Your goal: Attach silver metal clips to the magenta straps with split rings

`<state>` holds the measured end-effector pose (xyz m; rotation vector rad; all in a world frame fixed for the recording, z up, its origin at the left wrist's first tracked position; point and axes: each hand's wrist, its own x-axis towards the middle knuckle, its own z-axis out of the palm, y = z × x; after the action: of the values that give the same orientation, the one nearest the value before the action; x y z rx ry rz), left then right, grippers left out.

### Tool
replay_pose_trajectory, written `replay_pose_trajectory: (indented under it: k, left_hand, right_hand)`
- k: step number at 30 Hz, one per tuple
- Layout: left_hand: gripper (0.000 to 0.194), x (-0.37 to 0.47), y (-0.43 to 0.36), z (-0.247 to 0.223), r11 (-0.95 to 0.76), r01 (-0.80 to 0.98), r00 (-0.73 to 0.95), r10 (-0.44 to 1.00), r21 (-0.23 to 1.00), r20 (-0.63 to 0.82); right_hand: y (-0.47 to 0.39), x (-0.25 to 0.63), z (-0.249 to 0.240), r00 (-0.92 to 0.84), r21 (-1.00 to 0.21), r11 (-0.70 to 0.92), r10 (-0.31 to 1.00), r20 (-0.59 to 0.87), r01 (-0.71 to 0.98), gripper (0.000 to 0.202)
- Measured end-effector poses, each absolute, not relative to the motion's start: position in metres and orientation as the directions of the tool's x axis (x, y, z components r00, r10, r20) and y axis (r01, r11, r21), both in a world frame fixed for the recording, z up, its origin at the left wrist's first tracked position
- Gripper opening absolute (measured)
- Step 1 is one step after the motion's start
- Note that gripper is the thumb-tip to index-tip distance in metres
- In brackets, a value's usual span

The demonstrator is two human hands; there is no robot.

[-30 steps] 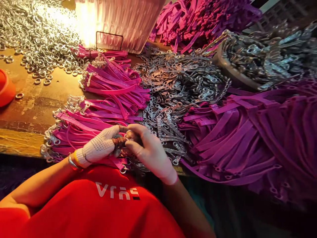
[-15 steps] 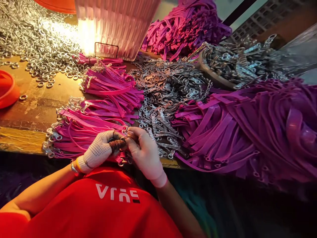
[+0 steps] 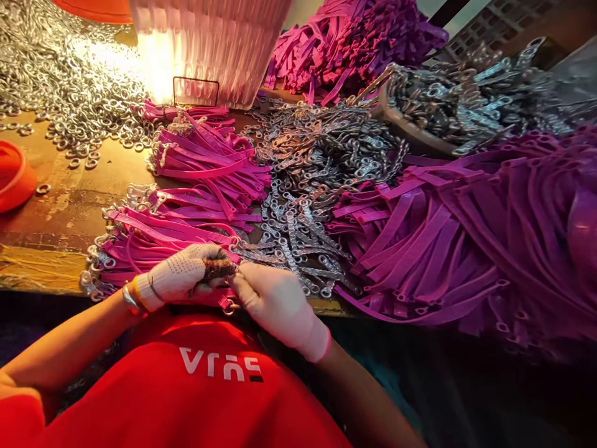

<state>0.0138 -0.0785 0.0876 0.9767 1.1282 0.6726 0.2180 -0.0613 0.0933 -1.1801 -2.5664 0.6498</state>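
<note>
Gloved left hand [image 3: 198, 269]: was curled, its brown-wrapped fingers drawn together; whether they were clamped on a strap or metal part could not be told, the inner side being hidden.
Gloved right hand [image 3: 280, 305]: had its fingers folded in, tips meeting the left fingertips; what they pinched, if anything, was covered.
Pink strap [image 3: 224, 298]: lay just below the left fingers, on the wearer's side; could not tell whether it was gripped.
Ring [image 3: 229, 308]: sat at that strap's end, below where the fingertips met.
Second ring [image 3: 234, 242]: lay just beyond the fingertips, at the end of another pink strap.
Step in hand: judged to be close work at one small joint, with both hands brought to it; the joint itself was not visible.
Next move: judged to call for a steady left hold, light and exact right fingertips, and enough of a gap to check the joint.
Near pink bundle [image 3: 144, 239]: spread beside and beyond the left fingers, metal ends pointing left.
Loose metal strips [image 3: 291, 233]: were scattered just beyond the right fingers.
Purple straps [image 3: 420, 242]: were heaped to the right of the right fingers.
Far pink bundle [image 3: 205, 155]: lay farther beyond the left fingers.
Tub [image 3: 396, 124]: stood well beyond the right fingers, filled with metal strips.
Loose rings [image 3: 88, 93]: were piled well beyond the left fingers, leftward.
</note>
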Motion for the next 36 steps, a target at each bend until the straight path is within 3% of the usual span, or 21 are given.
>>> replay_pose_trajectory:
  k: [2, 4, 6, 11, 17, 20, 29, 36]
  left_hand:
    - [0.013, 0.003, -0.053, 0.088, 0.134, 0.412, 0.271, 0.927, 0.901, -0.261]
    - [0.014, -0.007, -0.024, 0.085, -0.103, 0.765, 0.235, 0.964, 0.636, -0.127]
    - [0.014, -0.013, -0.001, 0.08, -0.173, 0.909, 0.242, 0.96, 0.38, -0.142]
    - [0.024, -0.023, 0.013, 0.069, -0.233, 0.956, 0.281, 0.902, 0.18, -0.327]
    - [0.028, -0.017, 0.012, 0.065, -0.303, 0.945, 0.327, 0.867, 0.124, -0.376]
    - [0.035, -0.007, 0.024, 0.056, -0.326, 0.937, 0.349, 0.864, 0.124, -0.362]
    - [0.041, -0.001, 0.061, 0.041, -0.224, 0.973, 0.231, 0.913, 0.062, -0.336]
    - [0.041, -0.006, 0.085, 0.042, -0.116, 0.978, 0.158, 0.955, 0.173, -0.249]
  right_hand:
    - [-0.045, 0.219, 0.088, -0.516, -0.509, 0.507, 0.845, 0.137, 0.696, 0.031]
    - [-0.026, 0.212, 0.08, -0.394, -0.505, 0.439, 0.897, 0.199, 0.744, 0.031]
    - [-0.01, 0.199, 0.071, -0.381, -0.467, 0.417, 0.908, 0.174, 0.78, 0.027]
    - [-0.01, 0.179, 0.061, -0.58, -0.411, 0.554, 0.811, 0.072, 0.724, 0.022]
    - [-0.036, 0.191, 0.065, -0.766, -0.276, 0.767, 0.627, 0.138, 0.579, 0.01]
    - [-0.041, 0.191, 0.065, -0.757, -0.264, 0.763, 0.636, 0.149, 0.59, 0.01]
    - [-0.038, 0.191, 0.055, -0.667, -0.445, 0.648, 0.732, 0.139, 0.618, 0.017]
    - [-0.042, 0.189, 0.052, -0.626, -0.448, 0.639, 0.753, 0.202, 0.625, 0.018]
